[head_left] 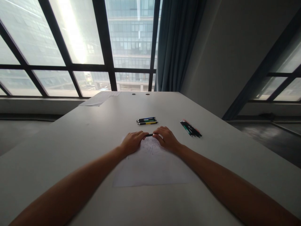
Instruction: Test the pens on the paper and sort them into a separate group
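Both hands are out over the sheet of paper [152,166] on the white table [70,141], and they meet at its far edge. The left hand [133,142] pinches 1 end of a dark pen [149,135], the right hand [167,138] grips the other end, fingers curled tight on both sides; the pen lies level between them, just above the paper. Whether it is being pulled apart or pushed together cannot be told from here.

At 12 o'clock from the hands, a small group of pens [147,121] lies side by side, yellow and green among them. At 2 o'clock, a second bunch of pens [191,128] sits fanned at an angle. Faint marks show on the paper near the hands. By the look of it, the 2 groups sit untouched and only this 1 pen is in hand
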A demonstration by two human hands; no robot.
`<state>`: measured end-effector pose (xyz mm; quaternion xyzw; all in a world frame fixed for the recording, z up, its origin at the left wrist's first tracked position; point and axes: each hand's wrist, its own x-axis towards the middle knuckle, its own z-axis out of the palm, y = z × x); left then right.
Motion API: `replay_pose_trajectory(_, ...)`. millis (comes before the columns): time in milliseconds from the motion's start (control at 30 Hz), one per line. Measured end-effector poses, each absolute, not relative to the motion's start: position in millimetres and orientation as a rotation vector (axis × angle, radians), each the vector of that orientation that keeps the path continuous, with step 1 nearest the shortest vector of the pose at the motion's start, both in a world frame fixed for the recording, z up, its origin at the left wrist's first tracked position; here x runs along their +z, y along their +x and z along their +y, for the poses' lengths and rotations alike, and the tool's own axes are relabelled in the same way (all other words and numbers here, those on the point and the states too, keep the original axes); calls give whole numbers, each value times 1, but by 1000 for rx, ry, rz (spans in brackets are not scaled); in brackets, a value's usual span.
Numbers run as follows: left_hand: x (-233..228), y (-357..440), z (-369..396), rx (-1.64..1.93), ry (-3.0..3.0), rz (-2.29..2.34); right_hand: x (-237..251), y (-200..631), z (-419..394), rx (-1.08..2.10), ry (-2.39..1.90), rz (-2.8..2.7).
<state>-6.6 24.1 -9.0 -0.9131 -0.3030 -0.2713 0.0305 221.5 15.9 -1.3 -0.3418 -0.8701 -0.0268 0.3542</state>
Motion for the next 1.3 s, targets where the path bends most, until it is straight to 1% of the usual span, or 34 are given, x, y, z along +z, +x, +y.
replay_pose_trajectory(200,-8,-5,24,-850,-2801,-906,-4,219,16,-79,-1002,-2240)
replay_pose_trajectory(333,-8,-5,24,-874,-2787,-912,-5,214,15,30,-1063,-2017)
replay_pose_trajectory(467,-8,-5,24,-899,-2769,-925,-5,210,12,159,-974,-1907)
replay_pose_trajectory(567,-8,-6,24,-911,-2760,-958,-4,211,11,184,-870,-1951)
replay_pose_trajectory(667,-8,-7,24,-900,-2758,-981,-4,212,11,192,-859,-2023)
replay_pose_trajectory(800,-6,-7,23,-886,-2781,-959,-4,215,13,118,-958,-2130)
replay_pose_trajectory(1000,-6,-4,22,-891,-2782,-962,-4,217,13,-12,-989,-2152)
replay_pose_trajectory(1300,-7,-3,22,-868,-2768,-934,-1,218,14,-51,-993,-2198)
